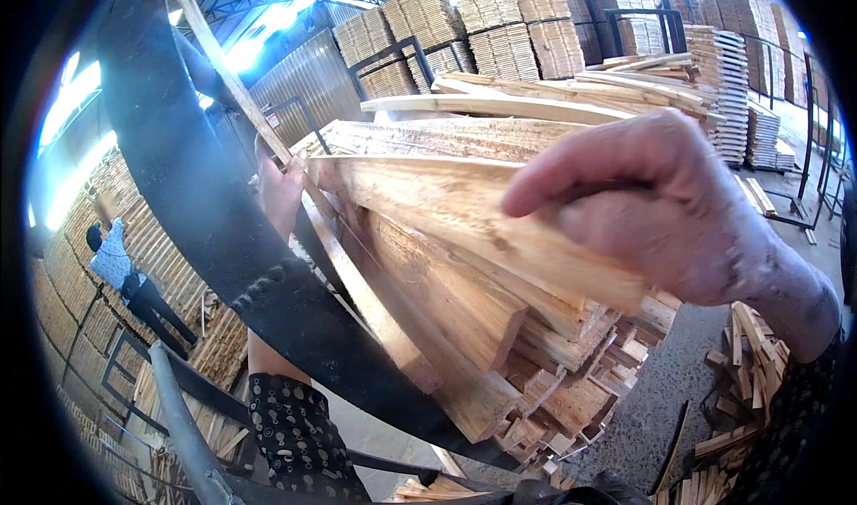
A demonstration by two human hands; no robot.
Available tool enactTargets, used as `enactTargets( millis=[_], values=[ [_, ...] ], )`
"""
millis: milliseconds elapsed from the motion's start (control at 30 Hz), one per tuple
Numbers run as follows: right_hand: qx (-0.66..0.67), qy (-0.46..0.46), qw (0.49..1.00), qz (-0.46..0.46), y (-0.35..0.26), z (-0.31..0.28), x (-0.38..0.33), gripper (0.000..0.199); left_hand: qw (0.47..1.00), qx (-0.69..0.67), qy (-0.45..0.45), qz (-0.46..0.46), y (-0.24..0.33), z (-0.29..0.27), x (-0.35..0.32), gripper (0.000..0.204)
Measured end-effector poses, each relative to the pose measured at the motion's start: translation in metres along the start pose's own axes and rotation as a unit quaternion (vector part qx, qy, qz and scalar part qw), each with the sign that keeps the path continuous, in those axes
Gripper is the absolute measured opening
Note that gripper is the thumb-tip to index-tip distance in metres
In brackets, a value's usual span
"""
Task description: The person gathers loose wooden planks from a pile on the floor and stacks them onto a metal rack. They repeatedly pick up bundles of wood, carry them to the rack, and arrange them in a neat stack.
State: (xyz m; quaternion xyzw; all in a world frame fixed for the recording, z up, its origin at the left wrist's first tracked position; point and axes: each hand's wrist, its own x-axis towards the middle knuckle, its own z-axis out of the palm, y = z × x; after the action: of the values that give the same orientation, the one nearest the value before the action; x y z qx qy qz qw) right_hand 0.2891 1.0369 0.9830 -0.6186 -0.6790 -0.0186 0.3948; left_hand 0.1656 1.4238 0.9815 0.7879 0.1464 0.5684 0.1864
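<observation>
My right hand (665, 206) curls over the near end of a wide, rough wooden plank (428, 188), its fingers bent and slightly smeared by motion. Part of that plank is hidden behind the hand. At the plank's far end, my left hand (281, 188) is closed around a long narrow wooden strip (237, 86) that slants from the upper left down across the pile. A broad dark band (192, 161) passes in front of my left forearm. Beneath both hands lies a stack of sawn boards (446, 282), their cut ends facing me.
Tall stacks of boards (486, 14) stand at the back. At the far left, a person (134, 273) stands by a wall of stacked wood. Offcuts (750, 371) lie on the floor at right. A grey metal pipe (183, 425) crosses the lower left.
</observation>
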Motion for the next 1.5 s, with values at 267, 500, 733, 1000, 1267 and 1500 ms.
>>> enactTargets(
  millis=[267,500,733,1000,1267,1500],
  values=[
    [-0.163,-0.212,0.947,-0.181,-0.037,0.045,0.02,0.019,0.993,0.065,0.099,0.014,-0.028,-0.003,0.003,0.063],
    [-0.081,-0.128,0.96,-0.234,-0.012,0.043,0.01,0.028,0.97,0.19,0.14,0.052,-0.017,-0.025,0.0,0.041],
    [-0.252,-0.183,0.916,-0.253,-0.02,0.049,0.007,0.041,0.989,0.101,0.111,0.015,-0.063,0.025,0.002,0.055],
    [-0.263,-0.239,0.93,-0.098,-0.048,0.011,0.014,0.059,0.988,0.098,0.116,0.002,-0.074,0.033,-0.024,0.043],
    [-0.343,-0.153,0.927,0.017,0.027,-0.007,0.032,0.061,0.981,-0.137,0.038,-0.135,-0.056,0.025,-0.071,0.036],
    [-0.253,-0.201,0.946,-0.016,0.069,-0.046,0.045,0.077,0.935,-0.283,0.053,-0.207,0.002,0.0,-0.138,0.034]
  ],
)
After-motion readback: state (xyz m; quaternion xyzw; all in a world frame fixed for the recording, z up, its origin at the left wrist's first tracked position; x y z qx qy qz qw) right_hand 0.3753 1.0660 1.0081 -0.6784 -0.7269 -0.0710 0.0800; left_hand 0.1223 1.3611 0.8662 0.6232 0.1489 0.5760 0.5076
